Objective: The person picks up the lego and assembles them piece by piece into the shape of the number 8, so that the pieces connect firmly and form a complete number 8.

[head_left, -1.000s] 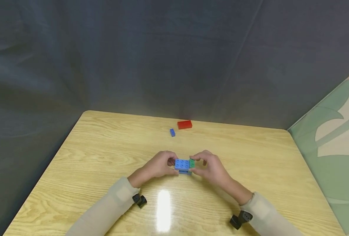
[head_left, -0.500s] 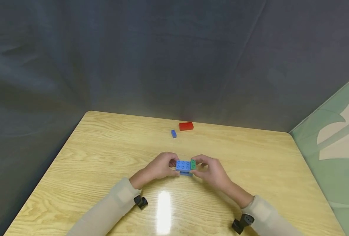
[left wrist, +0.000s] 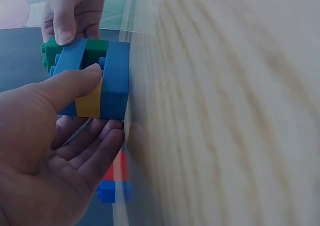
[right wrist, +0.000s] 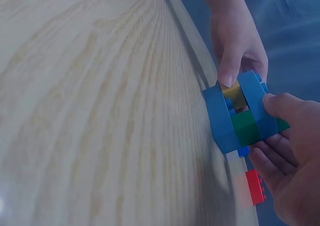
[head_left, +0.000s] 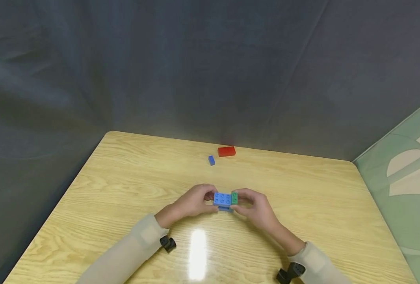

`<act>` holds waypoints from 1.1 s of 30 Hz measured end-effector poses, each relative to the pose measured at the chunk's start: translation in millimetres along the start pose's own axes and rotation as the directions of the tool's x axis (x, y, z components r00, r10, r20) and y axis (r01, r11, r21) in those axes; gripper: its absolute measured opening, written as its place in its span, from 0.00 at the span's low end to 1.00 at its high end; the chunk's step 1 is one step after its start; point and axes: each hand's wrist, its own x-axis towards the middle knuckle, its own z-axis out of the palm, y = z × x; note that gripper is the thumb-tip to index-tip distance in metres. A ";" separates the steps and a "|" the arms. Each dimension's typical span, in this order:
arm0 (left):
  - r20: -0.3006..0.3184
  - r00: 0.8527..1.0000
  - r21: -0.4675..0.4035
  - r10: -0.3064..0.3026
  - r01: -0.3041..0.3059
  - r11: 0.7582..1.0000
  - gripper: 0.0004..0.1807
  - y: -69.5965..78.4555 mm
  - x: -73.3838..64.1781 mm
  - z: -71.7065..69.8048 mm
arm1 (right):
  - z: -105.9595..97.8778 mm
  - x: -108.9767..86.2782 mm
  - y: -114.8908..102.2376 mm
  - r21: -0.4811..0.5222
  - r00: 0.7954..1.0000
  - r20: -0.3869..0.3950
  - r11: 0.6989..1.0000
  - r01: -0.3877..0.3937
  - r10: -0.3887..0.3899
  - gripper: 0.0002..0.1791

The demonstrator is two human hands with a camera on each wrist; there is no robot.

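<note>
A stack of toy building bricks stands on the table between my hands. Its bottom blue brick (left wrist: 116, 80) carries a yellow brick (left wrist: 89, 101) and a green brick (right wrist: 245, 128), with a gap between these two. Over them lies an upper blue brick (head_left: 222, 199), topped at its right end by a small green brick (head_left: 234, 198). My left hand (head_left: 194, 200) grips the stack's left end, thumb across the yellow brick. With thumb and fingers, my right hand (head_left: 255, 206) pinches the small green brick, the thumb also reaching the upper blue brick's edge.
Near the back edge of the wooden table (head_left: 142, 165) lie a red brick (head_left: 226, 151) and a small blue brick (head_left: 211, 160). A dark curtain (head_left: 196, 71) hangs behind, and a patterned panel (head_left: 408, 177) borders the right side.
The hands keep their hold on the stack. The whole scene has shifted slightly to the right in the head view; the bricks look otherwise unchanged.
</note>
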 end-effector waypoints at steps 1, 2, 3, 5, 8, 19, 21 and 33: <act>0.004 1.000 0.000 0.010 -0.010 1.000 0.16 -0.2 -0.8 0.1 | 0.0 -0.3 0.2 0.004 1.000 0.002 1.000 -0.003 0.003 0.19; 0.011 1.000 -0.004 0.018 -0.018 1.000 0.17 -0.4 -1.5 -0.2 | -0.2 -0.5 0.5 0.007 1.000 0.004 1.000 -0.006 0.006 0.19; 0.020 0.999 -0.006 0.028 -0.028 1.000 0.17 -0.1 -2.2 -0.8 | -0.2 -0.6 0.9 0.009 1.000 0.006 1.000 -0.004 0.004 0.19; 0.046 0.998 -0.016 0.041 -0.040 0.999 0.18 -0.5 -3.6 -2.4 | -0.3 -1.0 1.2 0.017 1.000 0.011 1.000 0.000 0.000 0.19; 0.086 0.996 -0.053 0.031 -0.026 0.998 0.20 -1.8 -6.4 -4.8 | 0.1 -1.7 1.1 0.024 1.000 0.023 1.000 0.006 -0.006 0.19; 0.073 0.997 -0.130 0.016 -0.007 0.991 0.24 -1.4 -9.8 -17.5 | 1.3 -0.7 0.6 -0.019 1.000 0.023 1.000 -0.001 0.001 0.19; 0.040 0.999 -0.101 0.013 -0.009 0.995 0.25 -0.9 -8.6 -21.1 | 1.4 -0.4 1.0 -0.022 1.000 0.025 1.000 0.001 0.000 0.19; -0.080 0.997 -0.004 0.014 -0.015 1.000 0.34 0.6 6.3 -31.9 | 2.0 -0.7 0.2 -0.017 0.999 0.025 0.999 0.029 -0.029 0.18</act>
